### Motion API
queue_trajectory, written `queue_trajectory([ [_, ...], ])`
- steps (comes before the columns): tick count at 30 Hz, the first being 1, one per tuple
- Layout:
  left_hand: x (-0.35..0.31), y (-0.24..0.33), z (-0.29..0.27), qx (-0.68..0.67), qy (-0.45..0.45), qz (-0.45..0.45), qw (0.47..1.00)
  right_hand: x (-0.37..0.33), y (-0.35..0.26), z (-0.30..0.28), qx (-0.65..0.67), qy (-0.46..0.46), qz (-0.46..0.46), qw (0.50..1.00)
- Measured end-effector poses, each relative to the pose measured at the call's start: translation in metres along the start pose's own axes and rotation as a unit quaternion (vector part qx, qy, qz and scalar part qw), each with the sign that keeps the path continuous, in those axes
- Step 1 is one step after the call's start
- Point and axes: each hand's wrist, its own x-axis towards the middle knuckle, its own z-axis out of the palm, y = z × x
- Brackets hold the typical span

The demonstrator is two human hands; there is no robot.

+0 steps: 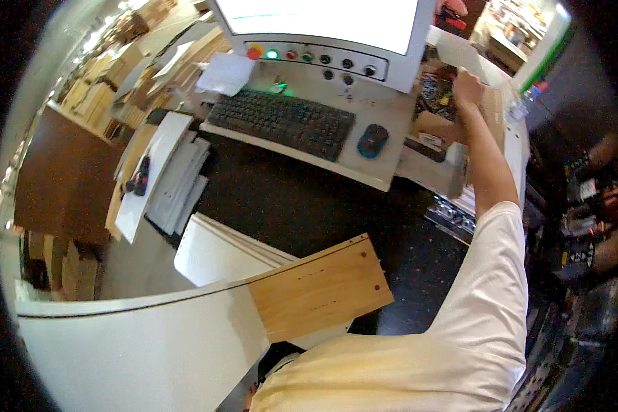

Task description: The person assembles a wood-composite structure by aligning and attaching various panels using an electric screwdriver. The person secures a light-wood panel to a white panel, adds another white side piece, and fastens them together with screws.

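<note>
My right arm stretches forward along the right side, and my right hand (467,89) is over the far right edge of an open cardboard box (438,128). Small dark metal-looking pieces (434,90) lie in the box; their kind is too small to tell. The fingers look curled in, and whatever they hold, if anything, is hidden. My left hand is out of sight. Close to my body lies a wood-coloured board (319,285) with drilled holes near its end, beside a long white panel (144,343).
A monitor (323,20) rises over a row of buttons (316,60), with a black keyboard (281,120) and a mouse (373,141) below. Stacked grey panels (178,178) stand at left, a dark-and-red tool (139,176) on the white board (154,168) there. Dark machinery (584,220) lines the right.
</note>
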Motion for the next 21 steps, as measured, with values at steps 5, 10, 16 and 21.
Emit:
queue_trajectory([
  [5,0.017,0.024,-0.007,0.017,0.000,0.002,1.000,0.014,0.041,-0.009,0.236,-0.073,0.012,0.969],
  [10,0.028,0.040,-0.009,0.025,-0.001,0.006,1.000,0.028,0.080,-0.005,0.360,-0.143,-0.002,0.922],
  [16,0.008,-0.023,-0.008,0.058,-0.023,0.034,0.997,-0.005,0.050,-0.061,0.633,-0.209,-0.077,0.742],
  [21,0.019,-0.055,-0.045,0.179,-0.010,0.120,0.976,-0.052,0.041,-0.115,0.655,-0.220,-0.016,0.723],
])
